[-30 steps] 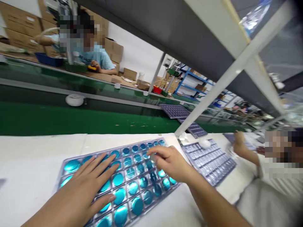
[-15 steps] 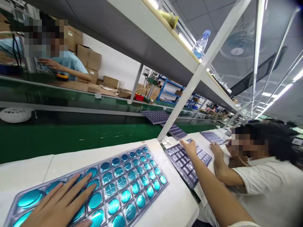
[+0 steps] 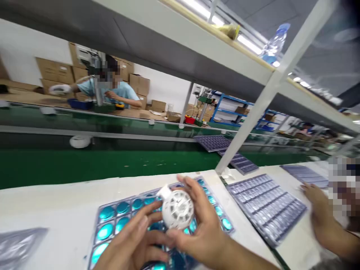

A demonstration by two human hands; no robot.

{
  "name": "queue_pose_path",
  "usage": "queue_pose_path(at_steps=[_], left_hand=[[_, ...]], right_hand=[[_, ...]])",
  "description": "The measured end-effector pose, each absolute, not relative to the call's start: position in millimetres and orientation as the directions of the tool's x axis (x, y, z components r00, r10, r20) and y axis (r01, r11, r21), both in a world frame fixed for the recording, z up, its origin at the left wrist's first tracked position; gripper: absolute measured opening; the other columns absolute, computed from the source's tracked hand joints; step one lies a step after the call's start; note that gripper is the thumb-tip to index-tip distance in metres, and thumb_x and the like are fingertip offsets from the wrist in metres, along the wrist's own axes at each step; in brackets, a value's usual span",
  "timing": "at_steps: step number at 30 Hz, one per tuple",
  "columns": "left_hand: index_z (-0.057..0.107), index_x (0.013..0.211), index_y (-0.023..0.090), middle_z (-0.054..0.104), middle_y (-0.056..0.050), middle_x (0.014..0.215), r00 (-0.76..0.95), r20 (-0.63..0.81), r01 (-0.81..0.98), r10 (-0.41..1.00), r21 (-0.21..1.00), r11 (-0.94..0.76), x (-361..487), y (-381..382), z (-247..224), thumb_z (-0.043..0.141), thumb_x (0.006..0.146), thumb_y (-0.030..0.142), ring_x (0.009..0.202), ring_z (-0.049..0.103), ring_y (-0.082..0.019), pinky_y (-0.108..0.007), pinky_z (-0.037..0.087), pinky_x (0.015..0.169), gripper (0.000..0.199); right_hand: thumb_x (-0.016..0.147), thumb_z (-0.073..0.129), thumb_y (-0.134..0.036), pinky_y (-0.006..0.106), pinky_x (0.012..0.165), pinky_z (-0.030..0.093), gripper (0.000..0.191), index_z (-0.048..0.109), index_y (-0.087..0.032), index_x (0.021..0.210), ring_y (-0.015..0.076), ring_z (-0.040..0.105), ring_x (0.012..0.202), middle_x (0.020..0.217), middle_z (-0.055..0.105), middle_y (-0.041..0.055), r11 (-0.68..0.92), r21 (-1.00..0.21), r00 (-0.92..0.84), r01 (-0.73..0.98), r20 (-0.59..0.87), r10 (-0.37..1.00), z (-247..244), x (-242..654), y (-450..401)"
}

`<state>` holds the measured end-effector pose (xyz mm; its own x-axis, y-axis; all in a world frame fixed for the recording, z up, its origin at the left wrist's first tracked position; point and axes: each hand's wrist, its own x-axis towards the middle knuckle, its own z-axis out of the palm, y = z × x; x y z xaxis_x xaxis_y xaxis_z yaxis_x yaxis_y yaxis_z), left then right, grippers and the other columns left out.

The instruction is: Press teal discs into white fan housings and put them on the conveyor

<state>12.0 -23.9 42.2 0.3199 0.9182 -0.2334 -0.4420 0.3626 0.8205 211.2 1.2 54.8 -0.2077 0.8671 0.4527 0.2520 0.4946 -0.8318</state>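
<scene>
Above the clear plastic tray [image 3: 123, 206] of shiny blue discs, my right hand [image 3: 206, 225] grips a small white round device [image 3: 178, 210]. The device has radial slots on its face and a square tab at its upper left. My left hand [image 3: 132, 240] is at the device's left side, fingers spread over the tray. Its fingertips reach close to the device's edge; whether they touch it I cannot tell. Both hands and the device cover the tray's middle.
Another compartment tray [image 3: 267, 206] lies at right, beside a co-worker's hand [image 3: 317, 202]. Two dark trays lie beyond the post [image 3: 250, 120]. A white round device [image 3: 80, 141] sits on the green conveyor [image 3: 107, 165]. A shelf [image 3: 197, 52] overhangs it. A clear plastic sheet [image 3: 21, 245] lies at left.
My right hand has left the right-hand tray and now holds the white round device over the blue discs. My left hand has moved beside it. The view has swung left.
</scene>
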Motion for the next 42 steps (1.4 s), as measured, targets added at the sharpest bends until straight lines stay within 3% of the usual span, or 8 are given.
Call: queue_pose_path(at_steps=[3,6,9,12,21,25,29,42], left_hand=[[0.063,0.12,0.023,0.072,-0.009,0.112,0.194,-0.243,-0.621,0.95,0.719,0.311,16.6,-26.1,58.2,0.059,0.089,0.052,0.096,0.069,-0.027,-0.04,0.058,0.082,0.043],[0.061,0.114,0.017,0.072,-0.008,0.089,0.106,-0.289,-0.666,0.951,0.689,0.284,6.7,-19.5,62.7,0.054,0.093,0.051,0.069,0.065,-0.02,-0.034,0.056,0.065,0.04],[0.059,0.113,0.014,0.067,-0.006,0.074,0.069,-0.307,-0.635,0.949,0.72,0.279,-1.6,-13.9,63.1,0.053,0.091,0.056,0.058,0.058,-0.017,-0.029,0.051,0.054,0.047],[0.054,0.124,0.017,0.065,-0.003,0.075,0.048,-0.299,-0.57,0.953,0.775,0.272,-0.6,-14.0,61.7,0.056,0.088,0.061,0.06,0.055,-0.016,-0.027,0.048,0.052,0.057],[0.049,0.135,0.028,0.059,0.0,0.077,0.082,-0.229,-0.222,0.97,0.945,0.242,5.6,-23.5,53.8,0.05,0.089,0.064,0.068,0.053,-0.02,-0.032,0.049,0.062,0.059],[0.054,0.129,0.026,0.056,0.002,0.074,0.065,-0.25,-0.173,0.966,0.951,0.257,7.8,-26.0,58.0,0.054,0.086,0.065,0.069,0.054,-0.02,-0.032,0.051,0.064,0.058],[0.057,0.124,0.026,0.058,0.001,0.078,0.061,-0.256,-0.172,0.965,0.949,0.263,9.9,-27.5,59.8,0.056,0.085,0.064,0.067,0.054,-0.018,-0.03,0.05,0.061,0.054],[0.06,0.108,0.024,0.057,0.002,0.078,0.139,-0.227,-0.211,0.964,0.944,0.253,7.9,-25.5,52.7,0.054,0.087,0.064,0.063,0.052,-0.015,-0.027,0.049,0.059,0.045]], right_hand=[[0.068,0.083,-0.022,0.045,0.109,0.044,0.102,0.027,-0.026,0.153,0.0321,0.049,0.134,0.151,0.045,0.0147,0.507,-0.846,-0.349,0.165,0.431,0.832,52.9,165.1,-7.6],[0.087,0.072,-0.028,0.044,0.107,0.047,0.071,0.036,-0.034,0.148,0.0268,0.053,0.131,0.147,0.051,0.009,0.491,-0.868,-0.254,0.074,0.46,0.851,51.9,166.8,4.5],[0.099,0.055,-0.025,0.029,0.082,0.057,0.026,0.06,-0.033,0.124,0.0173,0.069,0.093,0.104,0.072,0.0026,0.506,-0.858,-0.087,0.091,0.499,0.862,58.2,189.2,18.3],[0.097,0.059,-0.026,0.023,0.061,0.051,0.013,0.071,-0.028,0.099,0.014,0.061,0.069,0.076,0.063,-0.0003,0.552,-0.814,-0.151,0.184,0.531,0.834,68.1,202.8,21.9],[0.094,0.057,-0.033,0.022,0.052,0.047,0.02,0.062,-0.023,0.111,0.0144,0.061,0.06,0.071,0.064,-0.0003,0.374,-0.88,-0.403,0.294,0.24,0.883,59.8,189.2,-7.4],[0.093,0.058,-0.027,0.022,0.059,0.051,0.01,0.067,-0.022,0.093,0.0145,0.066,0.061,0.073,0.071,0.001,0.571,-0.732,-0.394,0.372,0.433,0.811,61.0,180.9,-6.9],[0.094,0.059,-0.021,0.019,0.069,0.055,0.011,0.07,-0.021,0.097,0.0145,0.072,0.069,0.08,0.077,0.0021,0.703,-0.638,-0.413,0.316,0.574,0.707,67.1,177.0,-2.1],[0.087,0.065,-0.013,0.016,0.066,0.053,0.013,0.073,-0.022,0.094,0.0121,0.07,0.067,0.077,0.075,-0.0007,0.67,-0.676,-0.352,0.306,0.574,0.74,69.4,174.9,0.0]])
